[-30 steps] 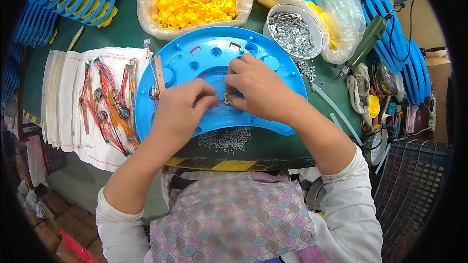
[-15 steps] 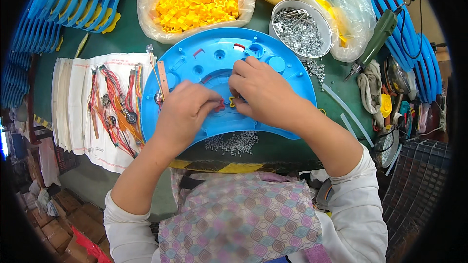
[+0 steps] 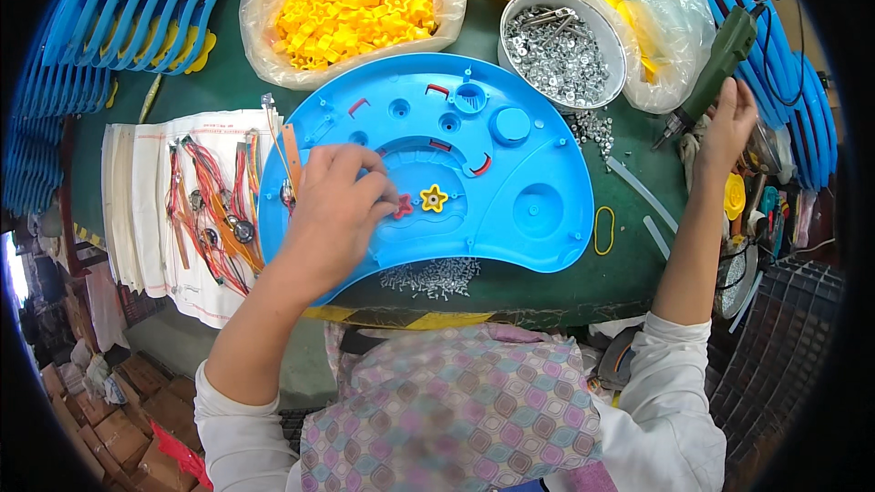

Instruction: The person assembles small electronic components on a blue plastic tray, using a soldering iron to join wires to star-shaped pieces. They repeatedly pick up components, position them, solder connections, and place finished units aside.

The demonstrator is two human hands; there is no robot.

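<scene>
Fingers (image 3: 375,188) of the left hand (image 3: 333,200) are curled with the thumb drawn in, their tips against one small red star (image 3: 402,207); whether they pinch it or merely rest on it cannot be told. One yellow star (image 3: 434,199) sits just to its right, its outline fully visible, and both lie in the recess of a single blue plastic shell (image 3: 547,146) on the green bench (image 3: 620,287). The left hand and wrist hide part of that shell's left side. At least four red curved pieces show in the shell.

On the right of the head view, the right hand (image 3: 729,118) is partly bent at one green electric screwdriver (image 3: 715,68), its fingers overlapping the tool's body; the grip is too unclear to tell how far they close.

Behind the shell are one plastic bag (image 3: 258,27) of yellow stars with a few red ones, too heaped to count and cut off above, and one bowl (image 3: 618,82) of small metal hardware. Two translucent tubes (image 3: 642,191) and one yellow rubber band (image 3: 604,230) lie to the right. Wire bundles (image 3: 205,178) tangle beyond counting on a white cloth (image 3: 137,210). Blue curved panels (image 3: 159,0) stand stacked at both sides, cut off by the dark rim.
</scene>
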